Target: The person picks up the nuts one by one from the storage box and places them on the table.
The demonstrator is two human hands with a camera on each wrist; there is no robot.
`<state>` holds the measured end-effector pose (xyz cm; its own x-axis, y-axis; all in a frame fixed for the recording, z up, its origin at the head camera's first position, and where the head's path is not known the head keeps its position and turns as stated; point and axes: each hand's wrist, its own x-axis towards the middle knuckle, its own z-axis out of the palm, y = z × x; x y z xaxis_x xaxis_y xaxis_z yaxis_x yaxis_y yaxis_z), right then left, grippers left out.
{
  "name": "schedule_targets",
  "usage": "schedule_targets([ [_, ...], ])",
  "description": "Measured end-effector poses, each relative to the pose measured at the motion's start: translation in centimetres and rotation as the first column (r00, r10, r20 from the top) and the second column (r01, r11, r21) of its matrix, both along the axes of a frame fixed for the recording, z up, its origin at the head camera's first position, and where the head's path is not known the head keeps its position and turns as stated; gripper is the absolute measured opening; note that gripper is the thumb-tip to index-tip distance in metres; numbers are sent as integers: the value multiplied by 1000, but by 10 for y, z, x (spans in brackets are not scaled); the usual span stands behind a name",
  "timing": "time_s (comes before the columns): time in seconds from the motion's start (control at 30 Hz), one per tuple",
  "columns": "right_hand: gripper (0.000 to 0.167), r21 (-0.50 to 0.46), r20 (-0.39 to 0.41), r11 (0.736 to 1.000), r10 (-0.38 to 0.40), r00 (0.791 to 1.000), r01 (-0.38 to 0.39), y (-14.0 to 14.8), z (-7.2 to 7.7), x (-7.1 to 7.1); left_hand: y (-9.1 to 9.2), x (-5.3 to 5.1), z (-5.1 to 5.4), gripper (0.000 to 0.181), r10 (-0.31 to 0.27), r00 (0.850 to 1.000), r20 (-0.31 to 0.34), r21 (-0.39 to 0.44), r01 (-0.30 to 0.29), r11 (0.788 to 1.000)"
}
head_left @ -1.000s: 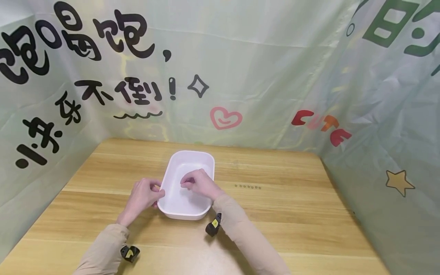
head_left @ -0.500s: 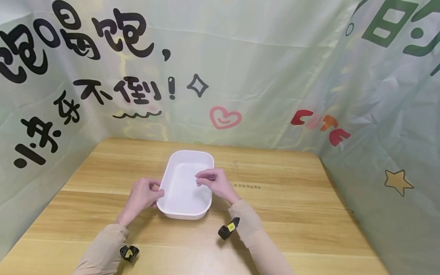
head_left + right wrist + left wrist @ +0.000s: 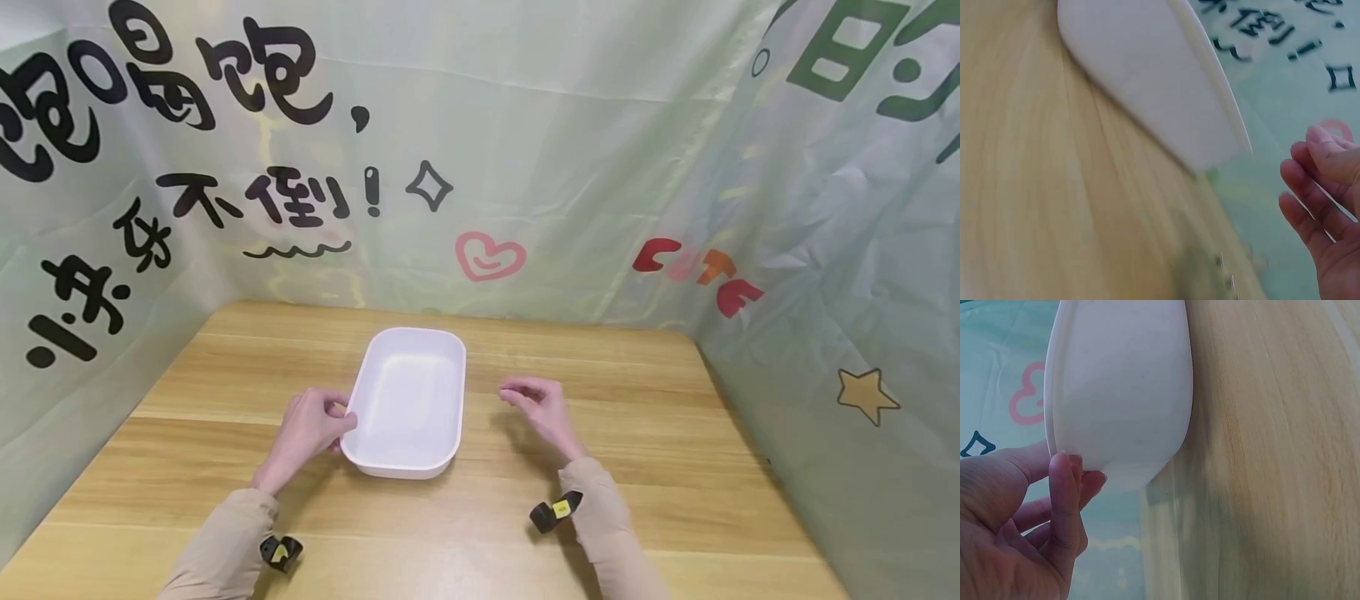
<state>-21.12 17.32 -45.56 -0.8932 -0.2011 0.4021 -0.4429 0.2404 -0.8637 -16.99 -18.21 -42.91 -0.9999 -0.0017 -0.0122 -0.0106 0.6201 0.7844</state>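
A white plastic box (image 3: 408,400) with rounded corners stands on the table, its inside bare in the head view. My left hand (image 3: 307,421) pinches its left rim; the left wrist view shows thumb and fingers (image 3: 1065,487) on either side of that rim. To the right of the box, apart from it, my right hand (image 3: 542,410) hovers above the table. Its fingers are loosely bent, with the thumb (image 3: 1325,147) close to the index fingertip, and nothing shows between them. Low in the right wrist view stand small metal pieces (image 3: 1230,281), near that hand; in the head view it hides them.
The wooden table (image 3: 675,467) reaches back to a pale green printed cloth (image 3: 585,167), which hangs behind and at both sides. Black wrist cameras (image 3: 555,512) sit on both sleeves.
My right hand has moved out of the box, over its right rim, and rightward to where a row of several small pieces showed. My left hand keeps its hold; the box stays put.
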Motion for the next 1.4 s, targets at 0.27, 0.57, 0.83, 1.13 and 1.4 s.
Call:
schedule_targets([
  [0.27, 13, 105, -28, 975, -192, 981, 194, 62, -25, 3, 0, 1, 0, 34, -7, 1000, -7, -1, 7, 1000],
  [0.57, 15, 149, 45, 949, -288, 957, 278, 104, -46, 6, -1, 2, 0, 33, -10, 1000, -10, -5, 10, 1000],
  [0.83, 13, 209, 15, 921, -338, 941, 328, 105, -49, 3, -1, 1, 0, 35, -9, 1000, -14, -4, 9, 1000],
  [1.13, 16, 291, 24, 888, -380, 925, 357, 104, -52, -1, -1, 0, 0, 35, -10, 1000, -11, 8, 10, 1000],
  [1.4, 17, 285, 40, 892, -378, 925, 352, 103, -50, 0, -1, 0, 0, 34, -9, 1000, -13, 5, 9, 1000],
])
